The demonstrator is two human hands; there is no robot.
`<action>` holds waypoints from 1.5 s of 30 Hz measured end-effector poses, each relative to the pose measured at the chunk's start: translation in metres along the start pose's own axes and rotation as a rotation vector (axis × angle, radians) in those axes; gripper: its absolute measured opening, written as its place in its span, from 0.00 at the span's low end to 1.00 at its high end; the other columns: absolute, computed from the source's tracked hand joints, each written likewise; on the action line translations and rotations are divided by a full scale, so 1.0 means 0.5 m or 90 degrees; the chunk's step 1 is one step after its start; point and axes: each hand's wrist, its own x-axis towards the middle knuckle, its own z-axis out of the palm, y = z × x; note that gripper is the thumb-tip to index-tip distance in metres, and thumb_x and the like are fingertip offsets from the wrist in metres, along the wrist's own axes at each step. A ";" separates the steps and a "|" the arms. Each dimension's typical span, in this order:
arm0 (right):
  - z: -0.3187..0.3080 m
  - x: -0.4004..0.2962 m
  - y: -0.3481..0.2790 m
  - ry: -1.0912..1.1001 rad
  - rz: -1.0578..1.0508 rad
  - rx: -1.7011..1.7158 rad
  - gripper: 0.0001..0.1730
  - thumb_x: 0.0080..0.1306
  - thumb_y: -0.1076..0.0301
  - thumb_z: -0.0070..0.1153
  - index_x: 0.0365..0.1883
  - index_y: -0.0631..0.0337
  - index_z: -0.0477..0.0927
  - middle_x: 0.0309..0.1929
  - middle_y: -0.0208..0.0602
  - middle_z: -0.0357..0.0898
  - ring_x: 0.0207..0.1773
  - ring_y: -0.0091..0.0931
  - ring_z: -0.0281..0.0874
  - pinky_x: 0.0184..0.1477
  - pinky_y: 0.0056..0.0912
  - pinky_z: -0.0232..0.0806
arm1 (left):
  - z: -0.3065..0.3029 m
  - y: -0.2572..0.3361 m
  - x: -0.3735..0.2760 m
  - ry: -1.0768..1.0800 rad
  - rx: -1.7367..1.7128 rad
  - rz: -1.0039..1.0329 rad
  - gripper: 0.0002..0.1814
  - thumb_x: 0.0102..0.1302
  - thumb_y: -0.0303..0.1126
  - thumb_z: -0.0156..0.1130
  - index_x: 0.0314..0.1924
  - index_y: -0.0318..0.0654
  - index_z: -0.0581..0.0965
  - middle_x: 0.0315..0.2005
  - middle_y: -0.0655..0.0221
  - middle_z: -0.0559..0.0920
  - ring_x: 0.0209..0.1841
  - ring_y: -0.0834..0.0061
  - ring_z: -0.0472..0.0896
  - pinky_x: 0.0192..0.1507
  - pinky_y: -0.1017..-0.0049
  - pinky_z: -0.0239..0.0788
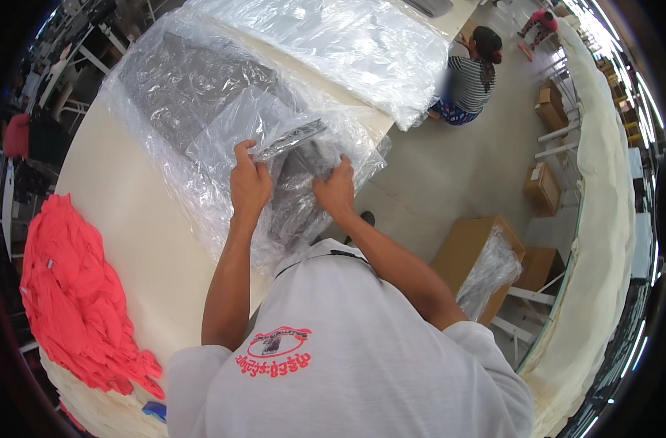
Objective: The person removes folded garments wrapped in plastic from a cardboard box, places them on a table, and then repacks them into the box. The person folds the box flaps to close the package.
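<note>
Clear plastic film point(190, 186) lies crumpled over dark grey fabric point(201, 82) on a cream tabletop point(108, 164). My left hand point(250, 178) pinches a raised part of the film between thumb and fingers, close to a folded shiny strip point(292, 138). To its right, at the near edge of the bundle, my right hand point(336, 186) grips the film, its index finger raised. Grey fabric shows through the plastic between the hands. Beyond, a second stretch of clear plastic point(338, 49) covers part of the table.
Coral-red fabric point(75, 295) is heaped on the table at the left. An open cardboard box point(464, 246) holding plastic stands on the floor at the right. A person point(472, 76) crouches beyond the table's corner. A long padded cream surface point(607, 219) curves along the right.
</note>
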 end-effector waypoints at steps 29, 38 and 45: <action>-0.075 -0.062 0.133 -0.116 0.364 0.567 0.16 0.71 0.64 0.59 0.49 0.67 0.77 0.40 0.38 0.81 0.34 0.27 0.80 0.33 0.30 0.76 | 0.030 0.000 0.027 -0.120 0.191 0.040 0.19 0.60 0.42 0.63 0.44 0.34 0.82 0.34 0.45 0.85 0.40 0.39 0.83 0.43 0.52 0.74; -0.050 -0.051 0.045 -0.145 0.469 0.582 0.24 0.63 0.59 0.72 0.45 0.68 0.75 0.33 0.37 0.76 0.27 0.25 0.76 0.25 0.31 0.71 | 0.035 0.005 0.015 -0.117 0.181 0.017 0.19 0.61 0.45 0.62 0.41 0.35 0.81 0.35 0.45 0.85 0.42 0.39 0.83 0.44 0.49 0.73; 0.007 -0.019 0.004 -0.093 0.087 0.333 0.15 0.59 0.63 0.70 0.27 0.66 0.79 0.19 0.30 0.74 0.21 0.24 0.70 0.25 0.35 0.64 | 0.011 0.004 0.030 -0.085 0.186 0.010 0.18 0.63 0.44 0.61 0.43 0.36 0.82 0.36 0.46 0.85 0.43 0.39 0.82 0.44 0.50 0.72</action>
